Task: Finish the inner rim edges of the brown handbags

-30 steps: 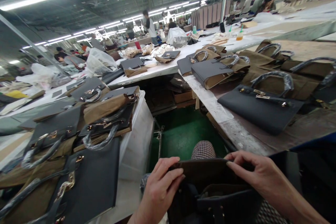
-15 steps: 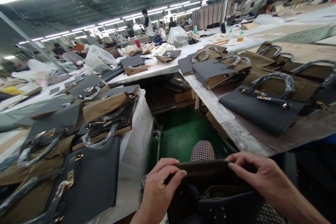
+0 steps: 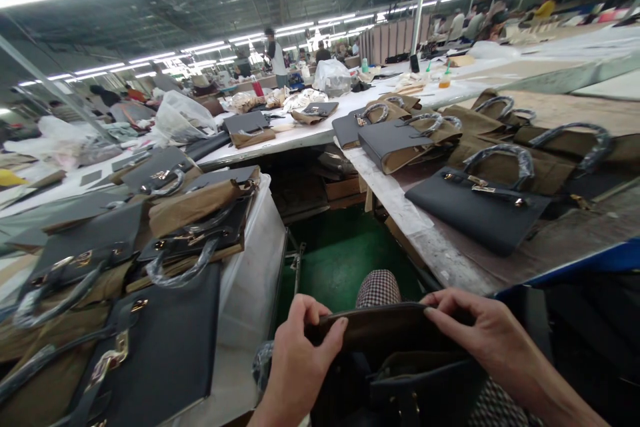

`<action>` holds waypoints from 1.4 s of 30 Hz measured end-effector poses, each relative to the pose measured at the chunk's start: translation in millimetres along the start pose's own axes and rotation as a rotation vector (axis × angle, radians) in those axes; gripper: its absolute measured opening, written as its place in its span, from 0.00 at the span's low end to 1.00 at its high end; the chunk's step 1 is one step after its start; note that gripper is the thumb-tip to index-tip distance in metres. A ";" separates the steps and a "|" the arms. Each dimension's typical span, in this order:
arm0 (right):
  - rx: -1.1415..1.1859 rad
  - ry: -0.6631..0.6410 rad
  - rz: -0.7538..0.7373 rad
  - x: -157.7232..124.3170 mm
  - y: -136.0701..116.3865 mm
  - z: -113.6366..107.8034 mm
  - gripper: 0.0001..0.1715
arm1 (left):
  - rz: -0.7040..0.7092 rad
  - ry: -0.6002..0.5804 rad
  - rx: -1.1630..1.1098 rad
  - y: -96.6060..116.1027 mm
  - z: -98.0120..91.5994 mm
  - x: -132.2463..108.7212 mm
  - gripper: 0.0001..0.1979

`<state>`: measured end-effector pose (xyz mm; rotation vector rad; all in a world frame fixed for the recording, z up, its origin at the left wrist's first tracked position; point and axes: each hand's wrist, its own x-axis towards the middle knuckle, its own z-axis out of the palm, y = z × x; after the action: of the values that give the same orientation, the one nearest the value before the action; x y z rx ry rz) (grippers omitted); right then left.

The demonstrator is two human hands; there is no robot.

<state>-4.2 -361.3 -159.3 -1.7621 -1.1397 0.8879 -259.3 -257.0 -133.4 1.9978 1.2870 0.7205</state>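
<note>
A dark handbag (image 3: 400, 373) with a brown lining lies open on my lap, its mouth facing up toward me. My left hand (image 3: 300, 353) pinches the bag's far top edge at the left corner, thumb inside and fingers behind. At the right end of that same edge, my right hand (image 3: 465, 323) grips the rim between thumb and fingers. Between the two hands the edge is stretched nearly straight. An inner pocket or panel shows in the shadowed interior; the lower part of the bag runs out of view.
On the left, finished-looking black handbags (image 3: 165, 340) are piled beside a white plastic bin (image 3: 255, 267). More handbags (image 3: 475, 207) with wrapped handles lie on the right table (image 3: 430, 247). Green floor (image 3: 340, 247) shows between. A clear plastic bag (image 3: 183, 117) and distant people stand farther back.
The view has shifted slightly, so the surroundings sit a little further left. Both hands keep their hold on the bag's edge; the left fingers have moved a little along it.
</note>
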 end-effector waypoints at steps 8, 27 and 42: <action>0.043 0.006 0.034 2.7 6.6 -3.4 0.20 | 0.161 -0.399 0.018 10.7 -17.8 19.2 0.09; 0.067 -0.015 0.071 2.9 16.1 -3.7 0.24 | -0.255 -0.497 -0.419 8.4 -26.1 9.7 0.11; 0.011 -0.007 0.018 2.5 9.9 -0.5 0.23 | -0.470 -0.575 -0.529 0.8 -47.9 10.4 0.15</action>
<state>0.5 -361.4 -168.4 -1.7643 -1.1236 0.9100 -290.2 -237.0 -101.0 1.2691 1.0166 0.1949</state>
